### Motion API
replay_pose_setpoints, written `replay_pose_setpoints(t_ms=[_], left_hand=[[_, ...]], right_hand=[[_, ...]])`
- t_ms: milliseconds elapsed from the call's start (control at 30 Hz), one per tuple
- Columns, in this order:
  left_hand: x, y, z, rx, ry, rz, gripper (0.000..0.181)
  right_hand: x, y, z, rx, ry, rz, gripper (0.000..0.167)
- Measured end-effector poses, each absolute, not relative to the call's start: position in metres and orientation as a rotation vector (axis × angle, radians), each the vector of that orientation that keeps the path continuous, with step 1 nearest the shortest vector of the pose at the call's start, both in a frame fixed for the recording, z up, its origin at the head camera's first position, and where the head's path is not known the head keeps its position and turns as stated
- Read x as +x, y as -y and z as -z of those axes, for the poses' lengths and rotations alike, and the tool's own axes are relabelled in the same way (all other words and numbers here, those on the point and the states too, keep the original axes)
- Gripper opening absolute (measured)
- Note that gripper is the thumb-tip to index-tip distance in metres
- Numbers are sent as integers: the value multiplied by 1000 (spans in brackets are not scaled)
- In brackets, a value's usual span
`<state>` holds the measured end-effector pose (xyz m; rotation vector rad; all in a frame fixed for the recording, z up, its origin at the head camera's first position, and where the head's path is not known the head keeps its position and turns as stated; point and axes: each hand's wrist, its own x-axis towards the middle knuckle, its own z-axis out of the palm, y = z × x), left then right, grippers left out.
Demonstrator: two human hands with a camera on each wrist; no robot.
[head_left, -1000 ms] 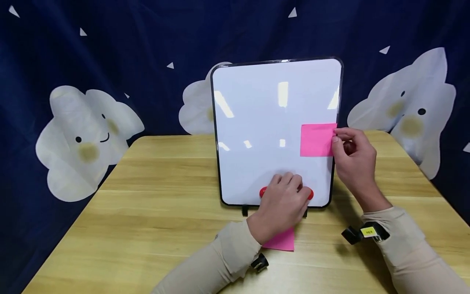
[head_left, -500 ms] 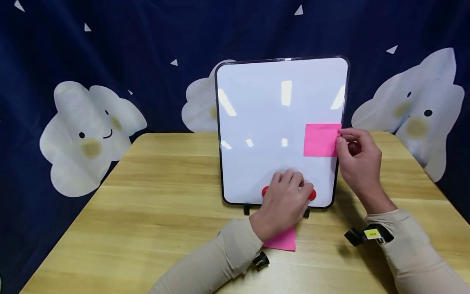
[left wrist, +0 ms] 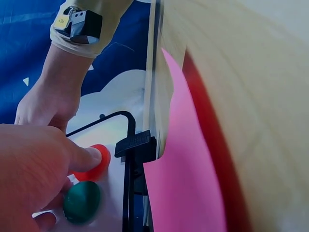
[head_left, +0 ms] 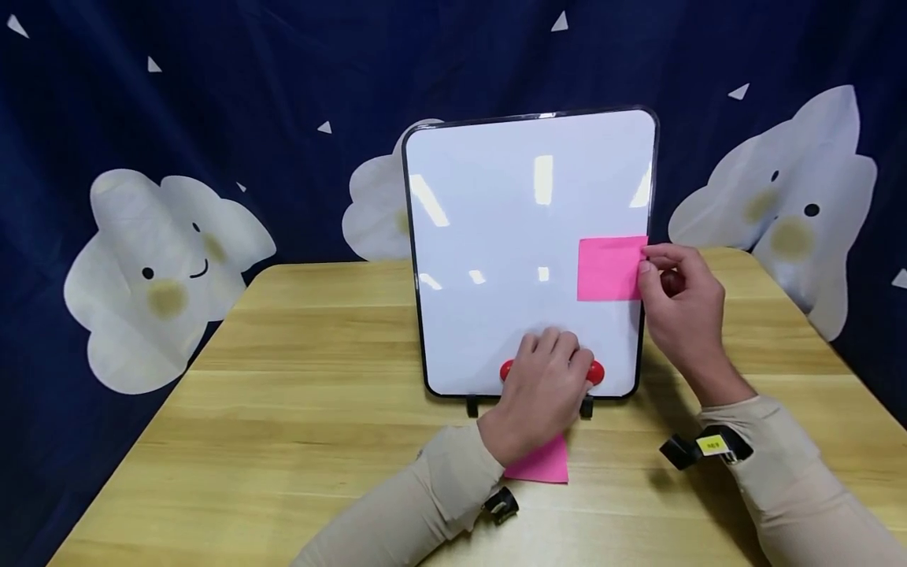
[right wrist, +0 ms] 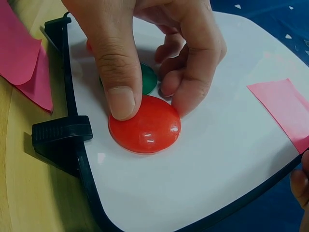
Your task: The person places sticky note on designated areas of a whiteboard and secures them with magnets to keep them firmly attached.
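Observation:
A whiteboard (head_left: 482,220) in a black frame stands upright on the table. My left hand (head_left: 542,386) is at its lower edge, thumb and a finger gripping the rim of a round red magnet (right wrist: 145,128). A green magnet (right wrist: 149,79) lies on the board under that hand. Another red magnet (head_left: 506,370) peeks out to its left. At the board's right edge my right hand (head_left: 683,307) pinches the outer side of a pink paper sheet (head_left: 608,269) lying against the white surface. More pink paper (head_left: 546,463) is on the table below my left wrist.
Black clip feet (right wrist: 63,130) hold the board's bottom edge. Behind the wooden table (head_left: 283,378) hangs a dark blue curtain (head_left: 283,63) with cloud prints. In the left wrist view, the lower pink paper has a raised, curled edge.
The head view shifts slightly and returns. Slightly more of the right-hand red magnet shows beyond my left fingers. My right hand keeps its pinch on the pink sheet.

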<state>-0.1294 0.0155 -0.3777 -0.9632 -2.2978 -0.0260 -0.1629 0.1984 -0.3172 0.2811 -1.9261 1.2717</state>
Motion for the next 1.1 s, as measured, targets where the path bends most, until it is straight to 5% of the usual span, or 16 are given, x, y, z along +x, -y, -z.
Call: replay_pose_setpoints(t_ms=[1100], left_hand=[[-134, -12, 377, -1016, 2301, 208, 12]], right_hand=[[-179, -211, 337, 252, 1963, -1245, 23]])
